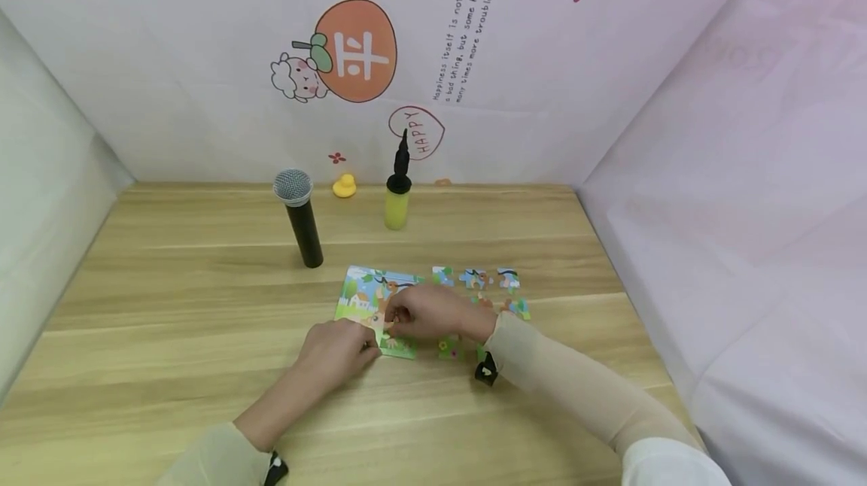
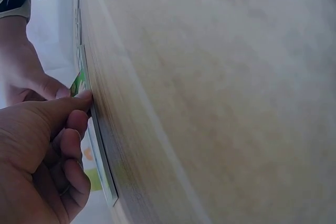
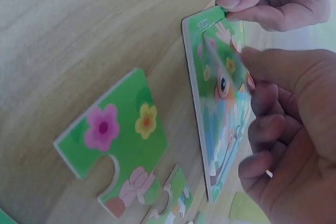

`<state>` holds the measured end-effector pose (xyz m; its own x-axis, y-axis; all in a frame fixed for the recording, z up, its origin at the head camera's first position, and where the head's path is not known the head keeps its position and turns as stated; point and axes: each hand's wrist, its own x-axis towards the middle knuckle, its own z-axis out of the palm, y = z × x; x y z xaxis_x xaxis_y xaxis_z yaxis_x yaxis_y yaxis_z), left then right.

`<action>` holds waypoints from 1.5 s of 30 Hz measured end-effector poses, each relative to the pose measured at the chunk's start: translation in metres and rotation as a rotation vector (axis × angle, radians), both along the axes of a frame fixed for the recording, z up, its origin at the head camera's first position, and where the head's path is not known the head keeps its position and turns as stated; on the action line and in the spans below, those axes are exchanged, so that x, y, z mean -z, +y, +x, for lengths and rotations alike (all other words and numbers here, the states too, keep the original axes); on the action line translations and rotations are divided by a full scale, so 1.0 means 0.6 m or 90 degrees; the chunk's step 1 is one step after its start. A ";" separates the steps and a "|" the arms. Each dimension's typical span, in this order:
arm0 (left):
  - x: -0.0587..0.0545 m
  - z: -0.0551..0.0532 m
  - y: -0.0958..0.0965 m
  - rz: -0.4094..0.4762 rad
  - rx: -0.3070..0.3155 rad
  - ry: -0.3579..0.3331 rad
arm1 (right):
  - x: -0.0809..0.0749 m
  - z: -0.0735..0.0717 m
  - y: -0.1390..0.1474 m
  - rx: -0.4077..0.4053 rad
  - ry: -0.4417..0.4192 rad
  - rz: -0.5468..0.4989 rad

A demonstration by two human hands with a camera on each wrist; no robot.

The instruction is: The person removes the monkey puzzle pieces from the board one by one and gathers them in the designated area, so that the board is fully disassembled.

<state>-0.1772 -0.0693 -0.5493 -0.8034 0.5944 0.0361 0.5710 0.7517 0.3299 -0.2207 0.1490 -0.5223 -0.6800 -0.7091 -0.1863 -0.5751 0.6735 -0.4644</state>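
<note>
A jigsaw puzzle board (image 1: 357, 290) with a colourful animal picture lies on the wooden table. My left hand (image 1: 336, 350) pinches its near edge between thumb and curled fingers; the board's rim (image 2: 107, 174) shows beside that thumb in the left wrist view. Over the board, my right hand (image 1: 433, 311) pinches a green puzzle piece (image 3: 229, 62) with a yellow flower, tilted against the picture surface. Several loose puzzle pieces (image 1: 509, 277) lie right of the board, some hidden under the right forearm. One loose piece with a pink flower (image 3: 118, 135) is close in the right wrist view.
Behind the board stands a black microphone (image 1: 303, 223) with a silver mesh head. A yellow-green pump bottle (image 1: 396, 204) with a black top and a small yellow duck (image 1: 345, 186) are near the back wall. White printed cloth (image 1: 223, 57) encloses the table (image 1: 169, 305).
</note>
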 end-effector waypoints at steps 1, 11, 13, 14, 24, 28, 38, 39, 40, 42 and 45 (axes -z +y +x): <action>0.000 0.000 0.000 0.001 0.001 0.000 | -0.001 0.002 0.000 0.008 0.000 -0.005; -0.004 0.003 0.004 0.014 0.013 -0.021 | -0.039 0.015 0.043 0.033 -0.066 -0.046; -0.008 0.003 0.004 0.014 0.013 -0.029 | -0.058 0.016 0.072 0.027 -0.071 -0.036; -0.010 0.002 0.004 0.013 0.011 -0.032 | -0.068 0.016 0.089 0.023 -0.071 -0.026; -0.021 0.008 -0.007 0.009 -0.008 -0.050 | -0.116 0.028 0.254 0.029 -0.184 0.150; -0.027 0.015 -0.015 0.007 -0.018 -0.056 | -0.094 0.036 0.272 0.023 -0.211 0.162; -0.035 0.028 -0.017 0.013 -0.021 -0.070 | -0.067 0.037 0.271 0.038 -0.192 0.184; -0.034 0.029 -0.017 0.013 -0.022 -0.070 | -0.066 0.037 0.271 0.035 -0.189 0.186; -0.033 0.029 -0.017 0.013 -0.023 -0.068 | -0.066 0.037 0.271 0.036 -0.188 0.188; -0.031 0.029 -0.017 0.015 -0.022 -0.065 | -0.065 0.037 0.272 0.034 -0.184 0.186; -0.027 0.029 -0.017 0.018 -0.022 -0.059 | -0.064 0.038 0.272 0.030 -0.181 0.171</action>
<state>-0.1596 -0.0797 -0.5329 -0.8238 0.5665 -0.0225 0.5114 0.7597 0.4017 -0.1977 0.3125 -0.4837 -0.6048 -0.5789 -0.5470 -0.4148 0.8152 -0.4042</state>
